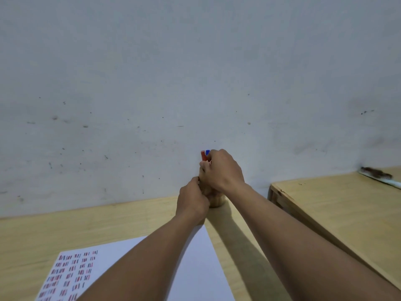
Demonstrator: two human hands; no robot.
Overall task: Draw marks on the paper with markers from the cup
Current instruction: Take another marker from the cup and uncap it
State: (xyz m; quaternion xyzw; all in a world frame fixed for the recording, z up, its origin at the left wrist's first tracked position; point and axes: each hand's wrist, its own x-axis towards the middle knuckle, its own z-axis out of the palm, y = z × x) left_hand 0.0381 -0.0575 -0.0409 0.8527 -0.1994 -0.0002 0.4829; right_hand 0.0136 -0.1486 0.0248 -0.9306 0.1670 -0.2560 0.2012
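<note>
Centrally in the frame, the left hand [192, 202] wraps its fingers around the cup [216, 202] standing on the counter [108, 222] by the wall. Right hand [222, 170] fingers close on the red marker [203, 155] beside a blue marker [207, 152]. Lower left lies the paper [195, 268], partly marked.

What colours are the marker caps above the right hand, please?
Red and blue, seen in the head view.
</note>
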